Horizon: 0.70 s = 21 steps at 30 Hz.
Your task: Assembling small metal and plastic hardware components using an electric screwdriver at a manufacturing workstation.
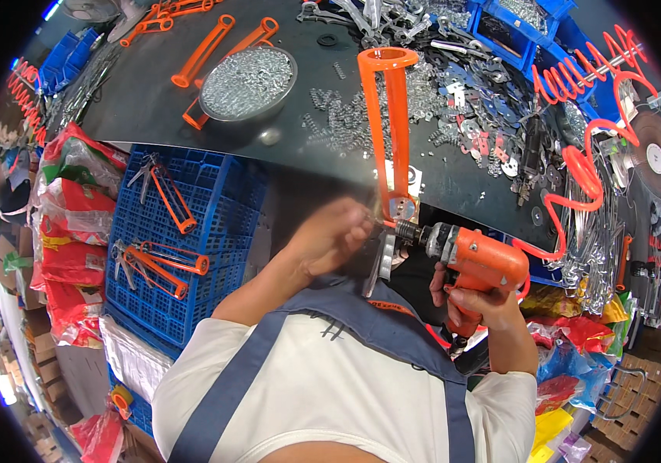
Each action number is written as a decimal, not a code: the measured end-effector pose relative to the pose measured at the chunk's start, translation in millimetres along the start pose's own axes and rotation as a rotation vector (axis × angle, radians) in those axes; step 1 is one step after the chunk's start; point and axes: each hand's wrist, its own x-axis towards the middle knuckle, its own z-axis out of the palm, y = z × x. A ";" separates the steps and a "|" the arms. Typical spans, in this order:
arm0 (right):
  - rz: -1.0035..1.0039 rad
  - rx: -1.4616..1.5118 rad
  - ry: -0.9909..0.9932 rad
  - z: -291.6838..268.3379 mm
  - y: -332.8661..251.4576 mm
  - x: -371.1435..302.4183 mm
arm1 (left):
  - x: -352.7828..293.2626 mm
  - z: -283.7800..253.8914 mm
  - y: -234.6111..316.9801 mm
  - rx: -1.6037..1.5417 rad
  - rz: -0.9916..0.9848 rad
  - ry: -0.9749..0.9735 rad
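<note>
My right hand (476, 302) is wrapped round the grip of an orange power screwdriver (489, 257). The tool's black chuck points left at the base of an orange caulking gun frame (399, 123), which stands on end at the bench's near edge with its ring away from me. A grey metal handle (384, 261) hangs below that base. Beside the chuck's tip is my left hand (336, 234), fingers curled together and slightly blurred; anything between them is too small to make out.
A metal bowl of small shiny parts (247, 83) stands on the dark bench (141, 100), among more orange frames (203, 51). Springs (338, 116) and metal plates lie in heaps. A red coiled hose (577, 174) hangs at right. Blue crates (164, 262) at left carry caulking guns (162, 266).
</note>
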 end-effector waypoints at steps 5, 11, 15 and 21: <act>0.063 -0.138 -0.037 -1.9 -3.9 -5.0 | 2.2 -6.4 -7.2 0.387 0.081 0.028; -0.112 -0.225 0.004 -6.0 2.2 -10.5 | 2.6 -3.6 -6.8 0.565 0.076 0.033; -0.023 -0.135 0.108 -11.8 -11.2 -15.5 | 2.0 -2.0 -15.5 1.313 0.582 0.076; 0.166 -0.310 0.222 -19.1 -30.4 9.1 | 31.2 -9.1 -36.6 1.803 0.982 -0.143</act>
